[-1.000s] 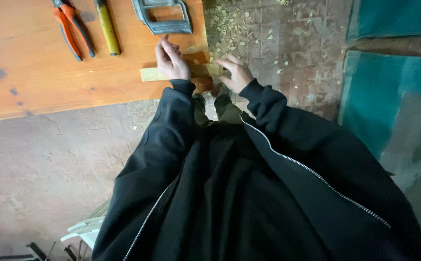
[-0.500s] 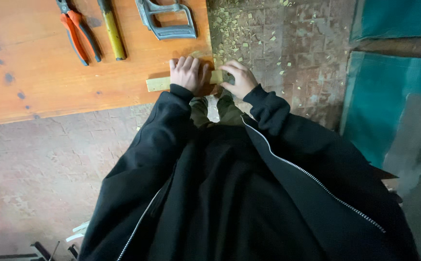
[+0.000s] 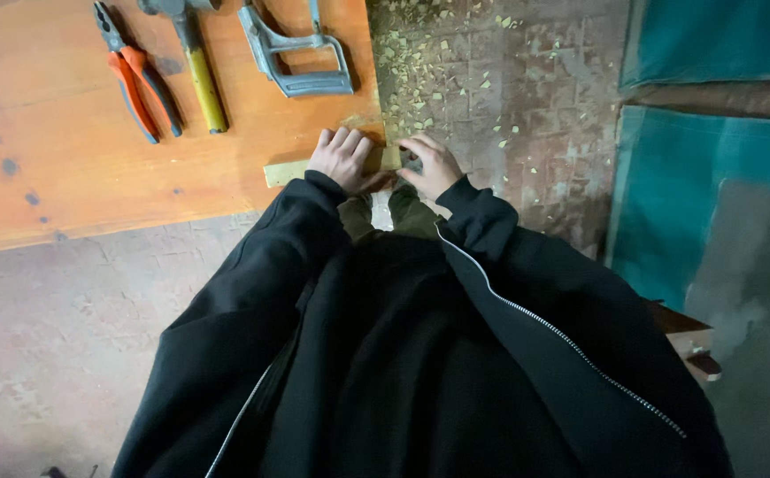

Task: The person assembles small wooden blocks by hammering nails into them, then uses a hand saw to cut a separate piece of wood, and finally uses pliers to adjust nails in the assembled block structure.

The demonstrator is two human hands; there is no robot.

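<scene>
The left hand (image 3: 342,159) lies flat on a pale wooden strip (image 3: 289,171) at the near edge of the orange bench (image 3: 66,186), fingers spread open and pressing down on it. The strip runs along that edge, its left end bare, its middle under the palm. The right hand (image 3: 429,166) is at the strip's right end, just past the bench corner, fingers curled closed around something small and dark; what it is cannot be told.

Farther back on the bench lie three tools, well apart from the hands: pliers (image 3: 137,84) with orange-red grips at the left, a hammer (image 3: 197,75) with a yellow handle beside them, and a grey metal handle frame (image 3: 301,57) at the right, nearest the left hand. Dark spots mark the bench top at the left.

Right of the bench, the tiled floor (image 3: 527,106) is strewn with pale wood chips (image 3: 420,80). A teal sheet (image 3: 712,177) covers the far right side. The black zipped jacket (image 3: 420,354) fills the lower view and hides whatever lies below the hands.
</scene>
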